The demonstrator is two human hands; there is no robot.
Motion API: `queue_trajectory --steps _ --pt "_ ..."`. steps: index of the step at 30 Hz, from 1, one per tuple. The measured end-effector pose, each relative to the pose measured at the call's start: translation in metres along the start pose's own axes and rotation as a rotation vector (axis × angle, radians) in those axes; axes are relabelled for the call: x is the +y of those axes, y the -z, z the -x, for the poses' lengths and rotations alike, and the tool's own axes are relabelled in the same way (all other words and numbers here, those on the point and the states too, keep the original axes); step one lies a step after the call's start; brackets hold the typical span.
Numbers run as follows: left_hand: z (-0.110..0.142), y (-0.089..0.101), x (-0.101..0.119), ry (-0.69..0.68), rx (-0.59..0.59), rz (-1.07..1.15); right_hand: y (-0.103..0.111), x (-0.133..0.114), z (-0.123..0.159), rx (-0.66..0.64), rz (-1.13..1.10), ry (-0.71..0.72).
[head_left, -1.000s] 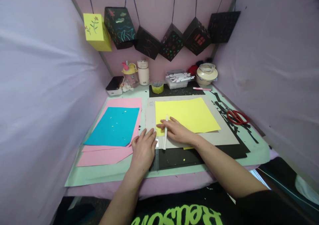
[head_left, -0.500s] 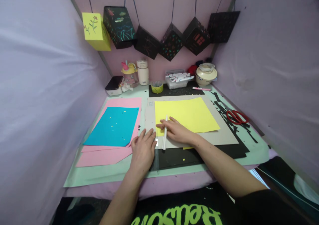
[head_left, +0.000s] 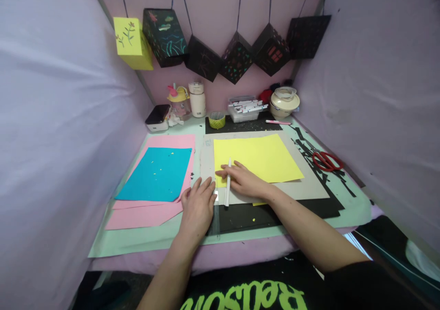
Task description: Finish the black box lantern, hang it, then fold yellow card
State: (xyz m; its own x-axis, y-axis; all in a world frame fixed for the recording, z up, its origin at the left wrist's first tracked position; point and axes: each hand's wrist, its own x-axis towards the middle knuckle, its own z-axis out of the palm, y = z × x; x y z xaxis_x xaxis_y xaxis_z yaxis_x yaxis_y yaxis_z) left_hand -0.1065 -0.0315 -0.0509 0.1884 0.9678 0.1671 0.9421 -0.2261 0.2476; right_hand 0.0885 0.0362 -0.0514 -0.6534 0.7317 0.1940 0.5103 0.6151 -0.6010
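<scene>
A yellow paper sheet (head_left: pixel 261 156) lies on a larger grey board (head_left: pixel 295 191) in front of me. My right hand (head_left: pixel 240 180) rests on the sheet's near left part and holds a slim white pen (head_left: pixel 227 193) between its fingers, one end pointing away from me. Just to the left, my left hand (head_left: pixel 197 204) lies palm down with its fingers stretched out. Its thumb touches a clear ruler (head_left: pixel 216 220) that runs toward me, over black paper (head_left: pixel 247 218). The ruler's far end is hard to make out by the fingers.
Blue paper (head_left: pixel 158 172) lies on pink sheets (head_left: pixel 137 218) at left. Red-handled scissors (head_left: pixel 326 161) and black scraps (head_left: pixel 321 175) are at right. Behind stand a tape roll (head_left: pixel 217 121), a marker box (head_left: pixel 244 113), a white bottle (head_left: pixel 197 101) and a lidded bowl (head_left: pixel 284 101). Decorated boxes (head_left: pixel 237 58) hang above.
</scene>
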Motion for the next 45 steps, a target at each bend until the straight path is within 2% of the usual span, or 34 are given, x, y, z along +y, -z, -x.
queue_trajectory --steps 45 --pt "0.0019 -0.0015 -0.0002 -0.029 0.005 -0.059 0.0019 -0.0029 0.0008 0.004 0.003 0.002"
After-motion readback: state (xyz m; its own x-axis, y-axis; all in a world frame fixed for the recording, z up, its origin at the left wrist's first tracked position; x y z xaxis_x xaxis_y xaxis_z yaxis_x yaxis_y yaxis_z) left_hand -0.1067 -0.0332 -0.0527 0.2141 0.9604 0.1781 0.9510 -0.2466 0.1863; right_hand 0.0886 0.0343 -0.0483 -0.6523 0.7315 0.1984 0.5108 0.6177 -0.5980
